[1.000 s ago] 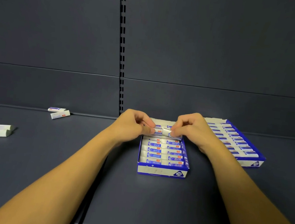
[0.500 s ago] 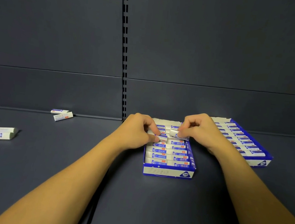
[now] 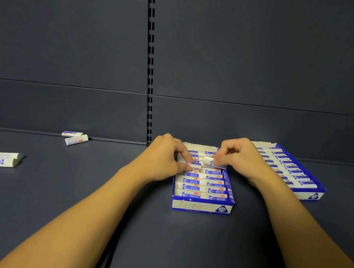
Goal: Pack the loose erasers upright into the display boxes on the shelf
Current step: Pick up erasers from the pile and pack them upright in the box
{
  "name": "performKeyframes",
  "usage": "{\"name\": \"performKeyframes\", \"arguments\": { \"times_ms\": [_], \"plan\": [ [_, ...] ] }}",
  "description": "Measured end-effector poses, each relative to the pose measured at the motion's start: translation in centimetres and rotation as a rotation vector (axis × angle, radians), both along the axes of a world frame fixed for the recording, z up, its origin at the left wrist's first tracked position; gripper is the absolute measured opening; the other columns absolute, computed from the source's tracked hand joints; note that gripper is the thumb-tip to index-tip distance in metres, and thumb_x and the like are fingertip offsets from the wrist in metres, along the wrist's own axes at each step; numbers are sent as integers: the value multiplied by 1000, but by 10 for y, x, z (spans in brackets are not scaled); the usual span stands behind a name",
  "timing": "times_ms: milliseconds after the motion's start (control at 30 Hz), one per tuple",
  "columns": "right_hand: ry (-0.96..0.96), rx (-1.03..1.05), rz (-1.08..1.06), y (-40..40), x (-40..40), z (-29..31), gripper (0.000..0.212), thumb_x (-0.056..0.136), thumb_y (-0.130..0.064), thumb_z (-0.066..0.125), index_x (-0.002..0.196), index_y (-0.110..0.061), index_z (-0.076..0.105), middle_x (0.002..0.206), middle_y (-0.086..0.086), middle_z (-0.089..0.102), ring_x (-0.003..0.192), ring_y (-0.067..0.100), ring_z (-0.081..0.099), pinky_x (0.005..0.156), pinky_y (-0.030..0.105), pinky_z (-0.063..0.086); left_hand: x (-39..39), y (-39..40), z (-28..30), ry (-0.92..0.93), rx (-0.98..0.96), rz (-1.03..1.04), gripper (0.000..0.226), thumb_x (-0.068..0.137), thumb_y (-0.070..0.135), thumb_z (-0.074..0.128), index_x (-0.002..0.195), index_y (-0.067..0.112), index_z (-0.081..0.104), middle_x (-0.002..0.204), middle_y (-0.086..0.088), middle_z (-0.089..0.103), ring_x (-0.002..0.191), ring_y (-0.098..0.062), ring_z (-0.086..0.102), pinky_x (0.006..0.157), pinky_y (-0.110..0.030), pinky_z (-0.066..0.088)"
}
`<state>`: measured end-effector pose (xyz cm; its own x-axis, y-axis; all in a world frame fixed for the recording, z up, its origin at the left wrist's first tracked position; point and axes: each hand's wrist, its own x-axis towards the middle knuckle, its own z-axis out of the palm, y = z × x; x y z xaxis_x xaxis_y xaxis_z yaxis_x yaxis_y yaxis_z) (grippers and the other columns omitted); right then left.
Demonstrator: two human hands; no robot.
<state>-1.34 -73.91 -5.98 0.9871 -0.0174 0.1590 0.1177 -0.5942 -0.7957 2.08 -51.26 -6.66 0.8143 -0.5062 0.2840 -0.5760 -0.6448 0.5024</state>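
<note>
A blue and white display box (image 3: 201, 206) sits on the shelf in front of me, holding two columns of erasers. My left hand (image 3: 164, 159) pinches one eraser (image 3: 194, 166) over the box's left column. My right hand (image 3: 241, 158) pinches another eraser (image 3: 209, 160), held tilted over the right column near the back. A second display box (image 3: 310, 194), filled with erasers, stands to the right, partly hidden by my right wrist. Loose erasers lie at the far left: a pair near the back wall (image 3: 76, 139) and three near the left edge (image 3: 3, 159).
The dark shelf (image 3: 76, 199) is backed by a dark panel wall with a slotted upright (image 3: 151, 64) behind the box. The shelf's front edge runs along the bottom of the view.
My left hand has brought its eraser down toward the left column. The right hand's eraser has shifted slightly right and tilted. The view has drifted a little.
</note>
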Motion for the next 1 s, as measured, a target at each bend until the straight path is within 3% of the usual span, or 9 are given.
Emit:
{"name": "performKeyframes", "arguments": {
  "times_ms": [267, 400, 567, 867, 1000],
  "plan": [
    [-7, 2, 27, 0, 0, -2, 11, 82, -6, 78, 75, -9, 69, 76, -2, 75, 84, 15, 73, 71, 31, 55, -1, 0, -2, -72, 49, -20, 22, 80, 29, 84, 99, 28, 72, 100, 18, 63, 101, -6, 47, 74, -9, 33],
    [-7, 2, 28, -1, 1, -2, 13, 81, -6, 79, 74, -10, 69, 75, -2, 75, 83, 15, 73, 70, 31, 54, -3, -1, -1, -61, 49, -15, 24, 80, 27, 84, 99, 31, 69, 101, 19, 62, 100, -4, 45, 74, -14, 34],
    [-4, -17, 31, -1, 2, -2, 10, 81, -8, 79, 77, -9, 70, 77, -4, 75, 84, 13, 73, 71, 30, 54, -3, -4, 0, -75, 97, 8, 26, 81, 29, 83, 106, 28, 76, 111, 13, 61, 106, -6, 42, 86, -22, 36],
    [7, -71, 40, -1, -1, 0, 13, 79, -7, 81, 79, -16, 73, 83, -4, 76, 87, 12, 72, 75, 34, 59, -4, -7, 4, -34, 141, -8, 22, 83, 25, 81, 105, 22, 79, 114, 9, 62, 108, -8, 48, 89, -26, 46],
    [11, -96, 53, -4, 0, -1, 15, 77, -7, 84, 83, -16, 74, 86, -1, 76, 84, 11, 73, 77, 35, 60, -4, -5, 4, -46, 151, -31, 23, 84, 28, 80, 106, 24, 78, 111, 10, 61, 106, -7, 48, 86, -22, 41]
  ]
}}
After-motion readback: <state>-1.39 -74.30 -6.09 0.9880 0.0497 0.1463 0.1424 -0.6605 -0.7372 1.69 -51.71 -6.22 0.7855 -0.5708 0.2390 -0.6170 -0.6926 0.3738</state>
